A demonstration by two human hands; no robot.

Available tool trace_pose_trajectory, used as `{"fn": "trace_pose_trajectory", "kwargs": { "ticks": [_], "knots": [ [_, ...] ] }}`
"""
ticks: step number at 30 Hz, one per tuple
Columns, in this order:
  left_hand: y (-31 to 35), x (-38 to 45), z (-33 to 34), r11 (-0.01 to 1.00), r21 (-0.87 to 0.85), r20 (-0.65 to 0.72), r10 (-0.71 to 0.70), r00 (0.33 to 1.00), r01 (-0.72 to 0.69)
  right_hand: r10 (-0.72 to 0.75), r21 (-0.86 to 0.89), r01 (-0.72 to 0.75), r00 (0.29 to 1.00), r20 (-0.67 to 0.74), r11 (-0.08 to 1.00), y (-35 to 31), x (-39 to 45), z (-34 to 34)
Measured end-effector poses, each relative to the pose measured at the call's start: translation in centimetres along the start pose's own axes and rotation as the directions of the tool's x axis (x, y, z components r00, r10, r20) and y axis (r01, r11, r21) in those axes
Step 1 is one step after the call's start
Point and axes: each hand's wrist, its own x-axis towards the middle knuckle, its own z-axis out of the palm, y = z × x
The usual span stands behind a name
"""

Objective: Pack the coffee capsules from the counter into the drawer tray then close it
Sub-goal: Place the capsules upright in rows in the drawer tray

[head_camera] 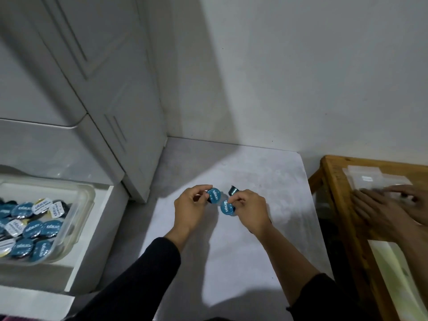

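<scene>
Over the middle of the grey counter, my left hand pinches a blue-lidded coffee capsule. My right hand grips a second blue-lidded capsule just beside it. A third capsule, dark and tipped on its side, lies on the counter behind my right hand. At the left, the white drawer stands open. Inside it a clear plastic tray holds several blue and white capsules.
Tall white cabinet doors rise behind the drawer, and a white wall backs the counter. To the right stands a wooden table where another person's hands rest on clear plastic bags.
</scene>
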Motion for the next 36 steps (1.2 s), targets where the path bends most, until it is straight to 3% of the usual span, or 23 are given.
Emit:
{"fn": "trace_pose_trajectory", "kwargs": {
  "ticks": [4,11,19,24,31,36],
  "knots": [
    [2.0,-1.2,-3.3,0.983,-0.177,-0.002,-0.045,0.999,0.044,0.058,0.17,-0.057,0.998,-0.005,0.984,-2.7,-1.1,-0.6],
    [4.9,-3.6,-11.5,0.95,-0.308,0.078,-0.029,0.997,0.052,-0.046,0.432,-0.004,0.993,0.106,0.902,-9.9,-3.6,-0.6],
    [5.3,-4.7,-24.4,0.949,-0.314,0.151,0.028,0.988,0.021,-0.165,0.455,0.071,0.972,0.169,0.888,-19.3,-7.0,4.7],
    [2.8,-3.2,-33.7,0.981,-0.192,0.168,0.035,0.985,-0.003,-0.182,0.469,0.074,0.965,0.189,0.88,-25.2,-8.7,11.1],
    [-1.9,0.3,-44.6,0.988,-0.152,0.171,-0.003,0.985,0.029,-0.093,0.466,-0.016,0.973,0.212,0.884,-31.8,-10.7,21.9],
    [-4.4,2.2,-48.3,0.983,-0.16,0.175,-0.065,0.982,0.094,-0.015,0.476,-0.081,0.981,0.195,0.876,-34.6,-11.0,26.7]
  ]
}}
